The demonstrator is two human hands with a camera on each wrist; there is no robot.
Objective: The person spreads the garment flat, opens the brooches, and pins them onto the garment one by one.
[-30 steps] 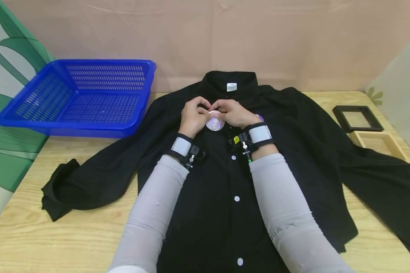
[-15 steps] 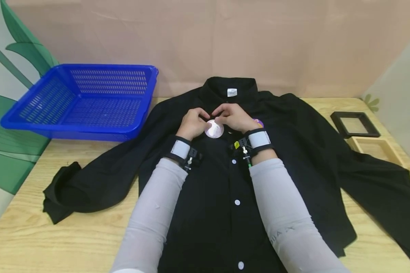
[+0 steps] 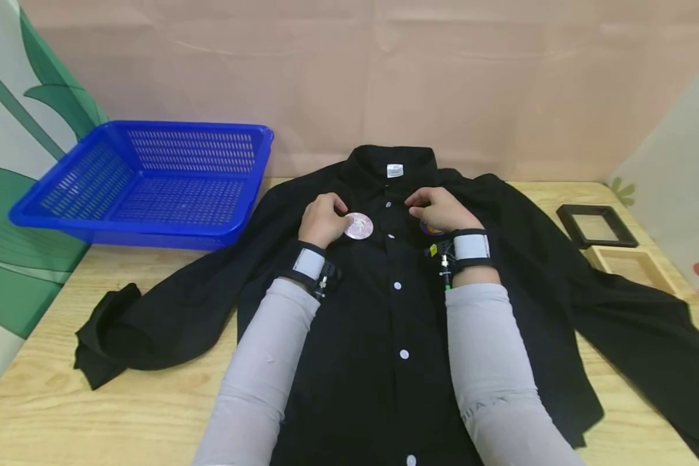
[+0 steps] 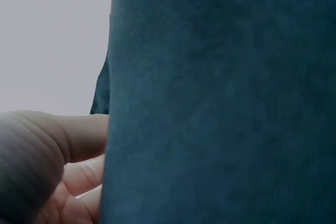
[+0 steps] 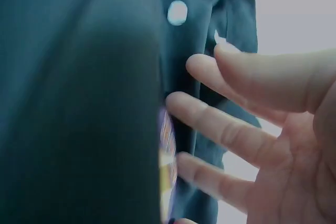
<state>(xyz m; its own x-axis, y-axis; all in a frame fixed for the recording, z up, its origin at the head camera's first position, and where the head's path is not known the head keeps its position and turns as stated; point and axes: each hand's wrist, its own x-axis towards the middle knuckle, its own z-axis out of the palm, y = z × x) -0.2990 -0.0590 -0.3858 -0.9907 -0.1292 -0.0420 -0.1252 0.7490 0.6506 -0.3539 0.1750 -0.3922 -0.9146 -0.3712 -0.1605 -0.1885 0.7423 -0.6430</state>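
Observation:
A black button-up shirt (image 3: 349, 310) lies spread on the table, collar at the far side. On its left chest area is a round, shiny pinkish-white badge (image 3: 359, 226). My left hand (image 3: 324, 220) holds this badge by its left edge, thumb over the rim. My right hand (image 3: 443, 210) is apart from it, over the shirt's other side, fingers loosely extended and holding nothing. Partly hidden beneath that hand is a purple round badge (image 3: 431, 228). The right wrist view shows its patterned edge (image 5: 167, 161) close to the fingertips. Dark cloth (image 4: 220, 98) hides the left fingertips in the left wrist view.
A blue plastic basket (image 3: 145, 226) stands at the back left, beside the shirt's sleeve. To the right are a black square frame (image 3: 629, 226) and a light wooden tray (image 3: 664, 275), partly behind the other sleeve. A pinkish backdrop (image 3: 349, 77) rises behind the table.
My right hand has left the pinkish-white badge and moved right, over the purple badge. My left hand stays at the first badge, now more fully visible. The head view has shifted slightly.

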